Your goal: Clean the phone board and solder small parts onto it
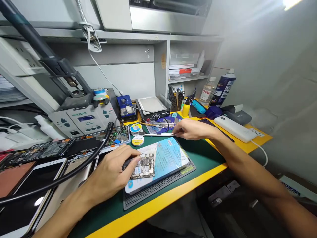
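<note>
Left of the blue-and-white box (165, 158), phones (32, 193): lie flat, side by side.
Left hand (116, 169): sits at the box's left end, clamps a dark-handled tool (126, 163) between thumb and forefinger.
Circuit board (146, 167): rests on the box's left part, beside the left fingertips.
White stick (158, 134): lies behind the box.
Right hand (190, 129): hangs behind the box, bunches fingers at the stick's right end; cannot tell whether clamped on it.

Grey shelving (160, 49) stands beyond the left hand (116, 167). A pale wall (262, 66) rises past the right hand (189, 129), under a bright light (291, 3). A yellow-edged desk (173, 195) lies beneath both.
</note>
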`<state>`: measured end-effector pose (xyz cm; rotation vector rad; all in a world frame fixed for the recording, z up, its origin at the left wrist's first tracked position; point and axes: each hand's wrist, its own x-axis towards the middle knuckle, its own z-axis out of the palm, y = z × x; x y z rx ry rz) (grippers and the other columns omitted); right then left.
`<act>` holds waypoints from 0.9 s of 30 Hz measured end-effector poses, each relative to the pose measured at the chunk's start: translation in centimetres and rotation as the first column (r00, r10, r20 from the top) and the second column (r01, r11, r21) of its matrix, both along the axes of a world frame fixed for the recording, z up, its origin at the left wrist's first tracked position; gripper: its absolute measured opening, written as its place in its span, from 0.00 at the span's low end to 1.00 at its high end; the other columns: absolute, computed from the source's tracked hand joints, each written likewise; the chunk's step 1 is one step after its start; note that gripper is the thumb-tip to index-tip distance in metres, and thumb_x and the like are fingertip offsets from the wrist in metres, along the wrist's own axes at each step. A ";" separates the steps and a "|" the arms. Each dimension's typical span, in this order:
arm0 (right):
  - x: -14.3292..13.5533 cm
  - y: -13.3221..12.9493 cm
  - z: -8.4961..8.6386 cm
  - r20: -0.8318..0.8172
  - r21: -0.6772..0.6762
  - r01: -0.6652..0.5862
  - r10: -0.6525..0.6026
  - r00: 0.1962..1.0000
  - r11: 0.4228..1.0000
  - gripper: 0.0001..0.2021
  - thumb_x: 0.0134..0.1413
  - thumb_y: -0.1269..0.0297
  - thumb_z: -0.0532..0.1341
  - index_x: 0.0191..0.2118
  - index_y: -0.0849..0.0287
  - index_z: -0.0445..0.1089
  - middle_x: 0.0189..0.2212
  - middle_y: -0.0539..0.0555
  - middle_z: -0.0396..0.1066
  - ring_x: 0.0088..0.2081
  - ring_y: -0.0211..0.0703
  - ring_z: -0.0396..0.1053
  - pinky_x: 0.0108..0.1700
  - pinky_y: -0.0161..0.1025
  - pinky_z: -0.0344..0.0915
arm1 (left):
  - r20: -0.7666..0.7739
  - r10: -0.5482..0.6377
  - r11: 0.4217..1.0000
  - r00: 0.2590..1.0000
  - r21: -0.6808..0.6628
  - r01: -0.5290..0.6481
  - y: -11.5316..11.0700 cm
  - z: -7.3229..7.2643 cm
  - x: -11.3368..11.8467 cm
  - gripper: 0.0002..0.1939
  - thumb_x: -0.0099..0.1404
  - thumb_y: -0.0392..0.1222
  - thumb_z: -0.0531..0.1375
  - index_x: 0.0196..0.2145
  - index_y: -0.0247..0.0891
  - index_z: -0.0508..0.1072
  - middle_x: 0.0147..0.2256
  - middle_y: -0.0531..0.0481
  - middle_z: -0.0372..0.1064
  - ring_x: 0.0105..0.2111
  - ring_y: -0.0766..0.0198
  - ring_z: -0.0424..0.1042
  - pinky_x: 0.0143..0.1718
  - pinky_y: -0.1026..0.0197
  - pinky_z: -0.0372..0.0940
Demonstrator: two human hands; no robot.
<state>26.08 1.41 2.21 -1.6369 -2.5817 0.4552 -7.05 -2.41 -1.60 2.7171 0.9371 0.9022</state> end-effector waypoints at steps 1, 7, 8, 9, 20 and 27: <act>0.2 -0.2 -0.2 0.036 0.027 0.047 -0.048 0.998 0.999 0.12 0.71 0.59 0.65 0.51 0.62 0.77 0.46 0.56 0.79 0.43 0.45 0.78 0.47 0.46 0.77 | -0.001 0.004 1.000 1.000 -0.005 -0.004 0.0 0.0 0.0 0.10 0.77 0.45 0.56 0.42 0.41 0.77 0.38 0.47 0.80 0.38 0.57 0.79 0.42 0.57 0.73; 1.5 -0.2 -0.2 0.141 0.243 0.246 -0.285 0.948 0.938 0.19 0.70 0.58 0.66 0.60 0.61 0.72 0.58 0.62 0.73 0.53 0.53 0.76 0.54 0.53 0.76 | 0.000 0.007 1.000 1.000 -0.030 -0.007 0.4 -0.2 0.0 0.12 0.76 0.48 0.56 0.41 0.42 0.77 0.39 0.46 0.81 0.38 0.55 0.79 0.42 0.56 0.73; 1.4 -0.2 -0.3 0.145 0.269 0.250 -0.296 0.944 0.930 0.19 0.70 0.58 0.66 0.60 0.62 0.72 0.58 0.62 0.73 0.54 0.53 0.76 0.54 0.53 0.76 | 0.001 0.010 0.999 1.000 -0.038 -0.010 0.4 -0.2 0.1 0.13 0.76 0.48 0.56 0.41 0.41 0.77 0.38 0.46 0.81 0.38 0.55 0.79 0.42 0.56 0.73; 1.2 -0.2 -0.4 0.147 0.289 0.244 -0.295 0.944 0.926 0.20 0.70 0.58 0.66 0.60 0.62 0.71 0.58 0.62 0.73 0.54 0.53 0.75 0.55 0.54 0.76 | 0.002 0.015 0.999 1.000 -0.048 -0.015 0.4 -0.1 0.1 0.13 0.76 0.48 0.56 0.40 0.41 0.77 0.38 0.46 0.81 0.38 0.56 0.79 0.43 0.56 0.72; -1.8 -2.1 -2.0 0.064 0.256 0.113 -0.134 0.989 0.960 0.16 0.71 0.58 0.65 0.57 0.62 0.73 0.53 0.59 0.75 0.49 0.50 0.77 0.52 0.51 0.76 | -0.022 0.082 0.984 0.996 -0.158 -0.084 0.3 0.3 0.4 0.17 0.71 0.53 0.57 0.38 0.39 0.79 0.40 0.44 0.82 0.39 0.53 0.79 0.43 0.56 0.70; 2.3 -19.0 -0.7 -0.102 0.235 0.283 -0.266 0.959 0.930 0.18 0.78 0.54 0.52 0.57 0.59 0.71 0.39 0.57 0.77 0.33 0.45 0.74 0.32 0.38 0.70 | -0.024 0.082 0.983 0.996 -0.165 -0.085 0.4 0.4 0.4 0.17 0.70 0.55 0.58 0.38 0.41 0.79 0.40 0.45 0.83 0.39 0.52 0.79 0.39 0.56 0.70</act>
